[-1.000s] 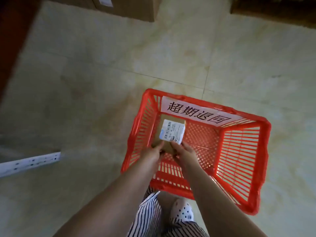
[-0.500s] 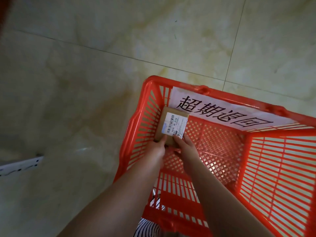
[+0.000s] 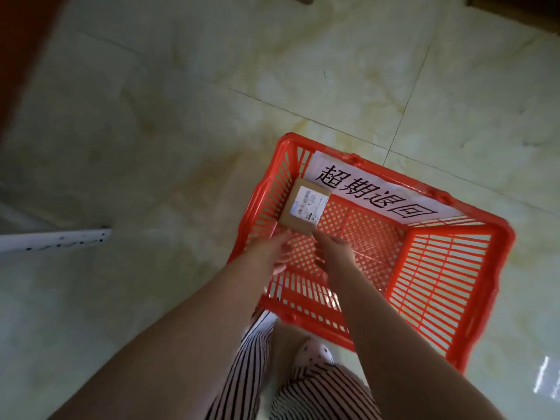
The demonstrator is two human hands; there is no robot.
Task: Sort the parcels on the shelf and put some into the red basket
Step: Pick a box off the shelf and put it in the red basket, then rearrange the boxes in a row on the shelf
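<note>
The small cardboard parcel (image 3: pixel 304 205) lies flat in the far-left corner of the red basket (image 3: pixel 503 237), label up, tight below the paper sign (image 3: pixel 372 194). Its long axis runs away from me, toward that sign. My left hand (image 3: pixel 277 250) and right hand (image 3: pixel 335 253) hover just short of its near edge, both grips loose and empty, fingers spread. Left sits slightly closer. I judge the drop finished; the shelf is out of view.

The print on the parcel's white label (image 3: pixel 308 205) is too small to read; whether the left hand (image 3: pixel 274 249) or right hand (image 3: pixel 335 253) touches the parcel (image 3: pixel 298 221) is unclear, both being motion-blurred. The white perforated rail (image 3: pixel 54 239) is cut off by the left edge; the forearms hide part of the red basket's (image 3: pixel 448 286) near wall.
</note>
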